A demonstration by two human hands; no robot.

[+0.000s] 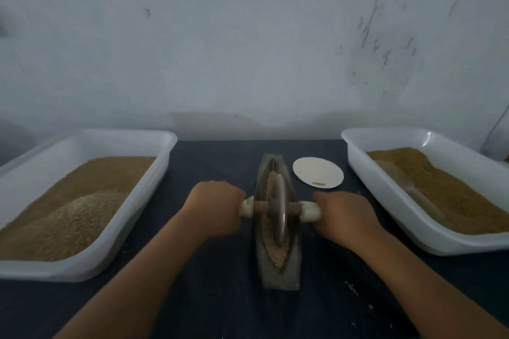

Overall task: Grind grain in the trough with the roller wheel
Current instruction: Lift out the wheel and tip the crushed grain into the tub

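Dark tabletop (214, 297) here, pushed against a pale, scuffed wall (248, 36), dim light over everything. A few loose grains (352, 287) lie scattered on the cloth near the right forearm.

Counting now: two white tubs, one at each side. The left tub (55, 271) is heaped with tan meal, and the right tub (366, 173) carries a browner load banked toward its far end. One small white plate (318, 173) sits between the trough and the right tub, with a thin streak of grain on its near edge.

One grey trough (264, 270) lies dead centre, lengthwise away from the person, with grain (276, 256) lining its groove. One wheel (278, 209) stands upright in that groove, about midway along.

Two hands are on it. The left hand (213, 208) is curled round the left white grip (246, 208), and the right hand (345, 216) is wrapped round the right grip (309, 210). Both forearms are bare.
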